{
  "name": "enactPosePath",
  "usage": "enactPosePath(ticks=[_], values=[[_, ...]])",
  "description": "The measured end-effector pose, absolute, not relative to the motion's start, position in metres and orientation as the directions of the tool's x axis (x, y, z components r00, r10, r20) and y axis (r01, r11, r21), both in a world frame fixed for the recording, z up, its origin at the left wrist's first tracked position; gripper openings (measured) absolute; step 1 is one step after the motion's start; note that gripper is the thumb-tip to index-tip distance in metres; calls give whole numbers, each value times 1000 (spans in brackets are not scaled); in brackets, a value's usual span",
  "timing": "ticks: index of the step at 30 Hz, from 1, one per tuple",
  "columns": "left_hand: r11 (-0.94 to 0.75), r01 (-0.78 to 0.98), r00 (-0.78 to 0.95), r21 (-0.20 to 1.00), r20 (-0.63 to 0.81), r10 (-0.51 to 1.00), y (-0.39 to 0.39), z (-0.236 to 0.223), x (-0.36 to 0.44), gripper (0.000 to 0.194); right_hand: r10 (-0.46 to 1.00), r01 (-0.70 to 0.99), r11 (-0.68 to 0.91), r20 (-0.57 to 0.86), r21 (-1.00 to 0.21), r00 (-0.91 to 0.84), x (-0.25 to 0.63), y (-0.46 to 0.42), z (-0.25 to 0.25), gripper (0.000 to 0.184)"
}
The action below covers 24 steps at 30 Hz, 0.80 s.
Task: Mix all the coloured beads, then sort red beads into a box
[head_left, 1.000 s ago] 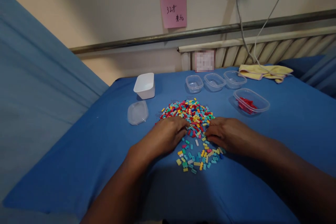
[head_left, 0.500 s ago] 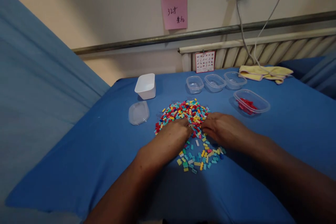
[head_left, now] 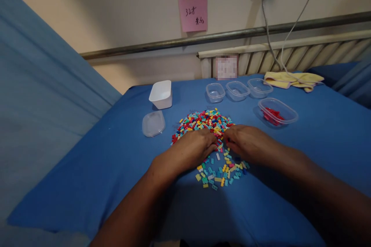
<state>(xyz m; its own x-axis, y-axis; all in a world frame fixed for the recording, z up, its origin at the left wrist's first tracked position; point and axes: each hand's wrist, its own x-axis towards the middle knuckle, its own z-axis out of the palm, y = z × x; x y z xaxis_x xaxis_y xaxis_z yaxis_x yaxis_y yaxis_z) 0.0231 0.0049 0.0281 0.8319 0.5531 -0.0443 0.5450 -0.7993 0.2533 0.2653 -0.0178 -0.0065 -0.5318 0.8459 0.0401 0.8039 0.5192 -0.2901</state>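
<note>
A heap of small multicoloured toy building bricks [head_left: 203,119] lies on the blue cloth, with more bricks [head_left: 222,173] scattered in front of it. My left hand [head_left: 199,144] reaches into the near side of the heap, its fingers curled down among the bricks. Facing it from the right, my right hand [head_left: 243,139] has its fingers bunched together at the heap's edge. Whatever either hand pinches is too small or hidden to make out. Red bricks [head_left: 272,116] lie in a clear plastic tub [head_left: 290,117] beyond my right hand.
Three clear tubs, the left one [head_left: 215,92] among them, stand along the back. A white bin [head_left: 161,94] and a clear lid [head_left: 153,124] are at the left. A yellow cloth [head_left: 292,80] and a cable [head_left: 292,27] lie at the back right, before a radiator [head_left: 307,46].
My left hand has shifted slightly to the right within the heap, its fingers nearer the right hand. The right hand has moved a little to the right. The tubs stay put.
</note>
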Motion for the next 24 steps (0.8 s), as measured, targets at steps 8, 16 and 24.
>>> enactPosePath(ticks=[8, 16, 24], values=[[-813, 563, 826, 150, -93, 556, -9, 26, 33, 14, 849, 719, 491, 84, -492, -522, 269, -19, -8, 14], [-789, 594, 804, 158, -108, 584, -1, 22, 29, 4, 789, 645, 585, 164, -491, -592, 268, -24, -4, 14], [-486, 465, 666, 740, 69, 743, 10, 23, 25, 5, 922, 313, 276, 159, -909, -353, 254, -28, -10, 15]])
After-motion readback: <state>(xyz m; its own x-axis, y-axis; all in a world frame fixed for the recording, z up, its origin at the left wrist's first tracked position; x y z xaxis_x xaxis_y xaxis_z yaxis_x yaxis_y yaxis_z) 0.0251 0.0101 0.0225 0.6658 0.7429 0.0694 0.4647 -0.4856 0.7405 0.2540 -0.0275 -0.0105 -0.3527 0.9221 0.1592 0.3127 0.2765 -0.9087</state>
